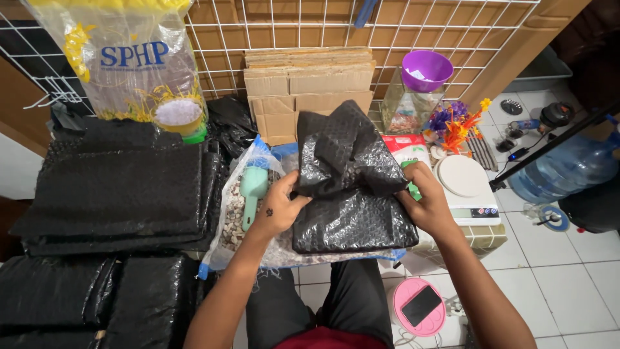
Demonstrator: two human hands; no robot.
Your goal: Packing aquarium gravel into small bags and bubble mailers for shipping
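Both forearms reach out from the lap toward a black bubble-wrap sheet, partly folded over itself, lying across an open clear bag of pebbles. Left of it rests a big stack of black bubble-wrap sheets, with more black wrapped bundles below. Behind stand flat cardboard pieces against a wire grid, and a large printed sack leans at upper left.

My left hand is closed, fingers curled, pinching the sheet's left edge. My right hand grips the right edge, fingers bent around it; whether it also holds the small green thing poking out above it, I cannot tell.

A white kitchen scale sits just beside the right hand, and a green scoop lies in the pebble bag near the left hand. A phone on a pink round stand sits on the floor.

Risks, as I judge them: tugging the sheet could drag the bag's open mouth and spill pebbles; the right elbow could knock the scale; the loose top fold may spring open if either pinch slackens.
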